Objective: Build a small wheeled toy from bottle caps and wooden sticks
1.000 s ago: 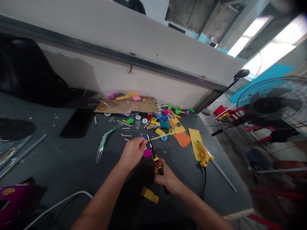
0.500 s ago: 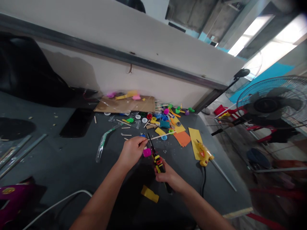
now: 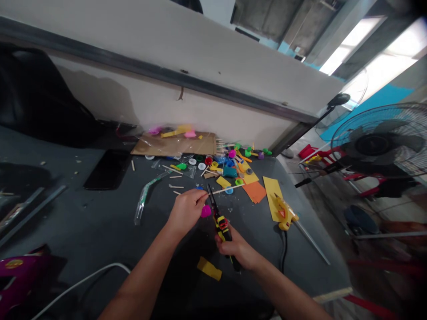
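Observation:
My left hand (image 3: 187, 210) is closed, pinching one end of a thin pale wooden stick (image 3: 227, 190) between thumb and fingertips. The stick runs out to the right over the dark table. Wrapped in my right hand (image 3: 238, 246) are the handles of a black-and-yellow pliers-like tool (image 3: 220, 222) with a red part near its pivot. Its long, thin, dark jaws point away from me and meet the stick close to my left fingertips; whether they are fully closed on it I cannot tell. A magenta plastic piece (image 3: 206, 211) lies just beneath my left fingers.
Bottle caps, sticks and paper scraps clutter the back, beside cardboard (image 3: 180, 146). A yellow glue gun (image 3: 286, 213) rests at right, its cord trailing forward. A phone (image 3: 107, 170), a clear bent tube (image 3: 143, 202) and a purple tool (image 3: 22, 278) lie left. A fan (image 3: 373, 142) stands beyond the table.
Both hands, the stick and the tool keep nearly the same pose. The whole view has shifted very slightly.

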A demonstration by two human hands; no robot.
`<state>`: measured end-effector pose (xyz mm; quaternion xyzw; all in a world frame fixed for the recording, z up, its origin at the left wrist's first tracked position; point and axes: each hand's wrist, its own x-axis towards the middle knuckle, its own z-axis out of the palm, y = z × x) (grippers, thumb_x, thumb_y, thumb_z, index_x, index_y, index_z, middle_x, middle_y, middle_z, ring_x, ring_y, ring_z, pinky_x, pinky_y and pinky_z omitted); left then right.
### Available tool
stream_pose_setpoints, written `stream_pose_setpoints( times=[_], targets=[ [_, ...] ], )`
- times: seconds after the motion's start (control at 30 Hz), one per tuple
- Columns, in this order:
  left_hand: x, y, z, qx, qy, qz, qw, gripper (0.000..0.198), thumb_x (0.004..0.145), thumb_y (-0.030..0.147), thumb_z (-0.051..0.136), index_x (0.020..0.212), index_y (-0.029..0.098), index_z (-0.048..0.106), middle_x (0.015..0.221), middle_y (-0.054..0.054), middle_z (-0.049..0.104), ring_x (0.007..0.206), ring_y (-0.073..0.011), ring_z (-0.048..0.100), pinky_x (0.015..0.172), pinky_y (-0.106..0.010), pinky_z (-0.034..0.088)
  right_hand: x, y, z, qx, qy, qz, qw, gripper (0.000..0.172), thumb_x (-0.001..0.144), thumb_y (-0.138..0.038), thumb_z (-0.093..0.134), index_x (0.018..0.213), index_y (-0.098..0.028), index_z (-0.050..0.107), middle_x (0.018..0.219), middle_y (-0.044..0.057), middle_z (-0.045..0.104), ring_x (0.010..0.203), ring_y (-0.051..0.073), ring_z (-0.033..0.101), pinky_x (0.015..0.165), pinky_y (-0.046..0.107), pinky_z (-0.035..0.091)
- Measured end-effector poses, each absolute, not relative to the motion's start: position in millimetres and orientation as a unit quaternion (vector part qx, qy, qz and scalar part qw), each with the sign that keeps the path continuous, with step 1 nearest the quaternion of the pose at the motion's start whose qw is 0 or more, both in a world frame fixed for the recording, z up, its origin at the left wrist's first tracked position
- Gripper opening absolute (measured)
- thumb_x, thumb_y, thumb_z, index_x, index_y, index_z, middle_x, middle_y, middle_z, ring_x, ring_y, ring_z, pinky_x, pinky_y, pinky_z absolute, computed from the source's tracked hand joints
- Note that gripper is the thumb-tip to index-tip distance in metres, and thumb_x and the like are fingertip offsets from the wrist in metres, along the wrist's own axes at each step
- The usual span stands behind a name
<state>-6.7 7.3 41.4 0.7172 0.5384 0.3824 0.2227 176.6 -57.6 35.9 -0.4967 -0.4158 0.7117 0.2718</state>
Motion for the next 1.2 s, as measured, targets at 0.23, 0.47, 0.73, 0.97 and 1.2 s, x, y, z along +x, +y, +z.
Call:
stream_pose_setpoints(
  times=[0.23,0.47,0.73,0.97,1.2],
  targets=[
    [-3,10,32,0.683,0.546,0.395,0.280,0.020,0.086,0.025,0.051,0.079,0.021,0.070,0.078,0.000,0.071,0.073,-0.0146,0.063,0.066,-0.023,0.042,166,-57,21,-0.558,-0.323,0.700,0.308,0.038,0.053,-0.021,0.060,0.085,-0.022,0.041,0.059,-0.010,0.042,0.040,0.004,0.028,0.039,0.019,0.022],
    [-1,9,42,0.477,0.491,0.481,0.547,0.027,0.080,0.042,0.059,0.080,0.016,0.067,0.065,0.000,0.062,0.053,-0.0116,0.053,0.047,-0.021,0.039,180,-47,31,-0.488,-0.358,0.709,0.361,0.041,0.051,-0.022,0.062,0.089,-0.021,0.046,0.064,-0.008,0.045,0.044,0.005,0.036,0.044,0.022,0.029],
    [-14,5,47,0.335,0.409,0.530,0.663,0.024,0.077,0.037,0.066,0.082,0.013,0.066,0.065,0.001,0.058,0.053,-0.0062,0.050,0.049,-0.017,0.041,194,-38,35,-0.634,-0.618,0.417,0.206,0.045,0.067,-0.026,0.060,0.109,-0.018,0.046,0.096,0.005,0.058,0.087,0.021,0.055,0.080,0.034,0.041],
    [-35,9,48,0.232,0.359,0.547,0.720,0.018,0.078,0.023,0.066,0.093,0.015,0.059,0.087,-0.009,0.073,0.072,-0.0150,0.068,0.072,-0.028,0.056,234,-41,28,-0.684,-0.720,0.115,0.018,0.062,0.068,-0.031,0.062,0.124,-0.010,0.048,0.111,0.016,0.057,0.106,0.032,0.050,0.091,0.041,0.036],
    [-36,7,51,0.201,0.338,0.561,0.728,0.006,0.079,0.015,0.064,0.085,0.014,0.063,0.095,-0.007,0.071,0.082,-0.0153,0.068,0.073,-0.028,0.058,261,-43,20,-0.680,-0.731,0.050,-0.023,0.068,0.070,-0.037,0.065,0.130,-0.012,0.047,0.117,0.017,0.055,0.110,0.034,0.047,0.090,0.045,0.036]
  ],
)
